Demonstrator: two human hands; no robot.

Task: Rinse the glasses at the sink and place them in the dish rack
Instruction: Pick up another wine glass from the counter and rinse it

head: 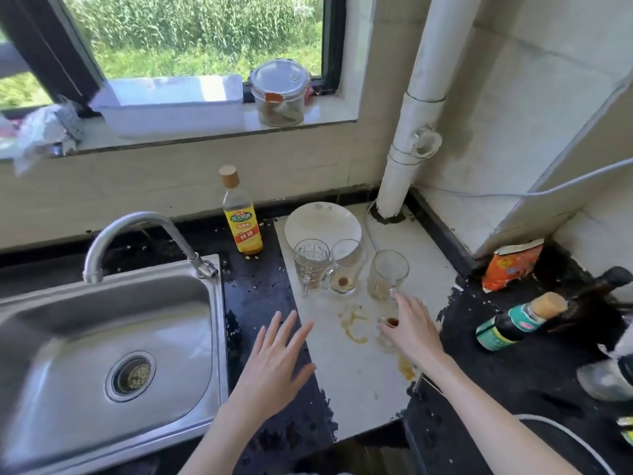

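Three glasses stand in a row on the white counter slab [363,389]: a faceted glass mug [311,265], a tilted glass [346,269] with brown residue, and a tall glass mug [388,274]. In front of them is a fourth small glass [388,329] with a brown spot at its bottom. My right hand [416,332] is wrapped around it, thumb on its near side. My left hand [274,361] hovers flat, fingers spread and empty, over the black counter between the slab and the steel sink [219,303]. The faucet [137,228] arches over the sink, with no water running.
A white plate [322,224] leans behind the glasses, and a yellow cooking-wine bottle [241,221] stands left of it. Orange-brown spills [352,325] stain the slab. At the right are a dark bottle [520,320] and an orange bag [513,265]. On the windowsill are a white tub [171,104] and a jar [279,94].
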